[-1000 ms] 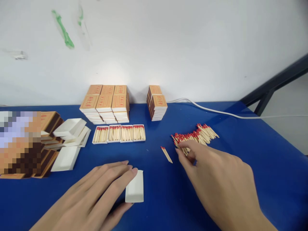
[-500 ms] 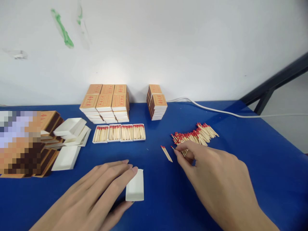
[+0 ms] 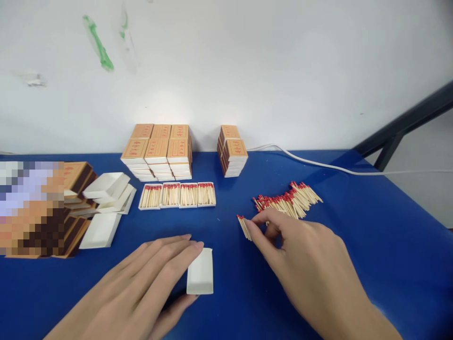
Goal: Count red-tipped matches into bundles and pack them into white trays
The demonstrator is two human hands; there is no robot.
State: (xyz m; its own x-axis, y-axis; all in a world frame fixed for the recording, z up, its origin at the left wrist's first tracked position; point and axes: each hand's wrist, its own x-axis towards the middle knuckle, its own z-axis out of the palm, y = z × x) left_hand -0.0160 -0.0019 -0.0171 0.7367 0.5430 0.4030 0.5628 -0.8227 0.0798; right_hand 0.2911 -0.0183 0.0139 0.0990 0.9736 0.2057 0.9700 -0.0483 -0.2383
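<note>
Your left hand (image 3: 141, 285) has the white tray (image 3: 200, 275) pinched between thumb and index, bare inside, near you on the tabletop (image 3: 396, 255). On your right hand (image 3: 307, 259), thumb and index are close together at the little row of matches (image 3: 242, 227), but can't tell if they're gripping one. Match pile's (image 3: 290, 203) just beyond. Four trays (image 3: 150, 208) packed with red-tipped matches sit side by side below the boxes (image 3: 157, 147).
</note>
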